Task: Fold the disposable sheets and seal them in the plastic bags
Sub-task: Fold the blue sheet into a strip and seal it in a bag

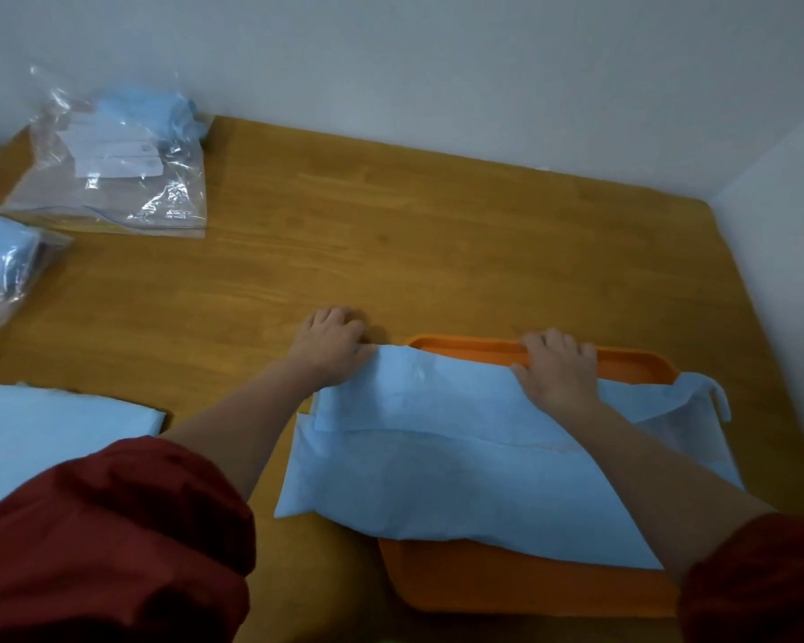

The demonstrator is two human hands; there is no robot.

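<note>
because the sheet point(460, 457) looks thin, light and limp, the left hand point(333, 341) and right hand point(558, 368) pinch its far edge with curled fingers.

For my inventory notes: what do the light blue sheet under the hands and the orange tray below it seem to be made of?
The light blue sheet: probably thin non-woven fabric, matte, softly creased. The orange tray: likely moulded plastic, smooth, with rounded raised rim.
</note>
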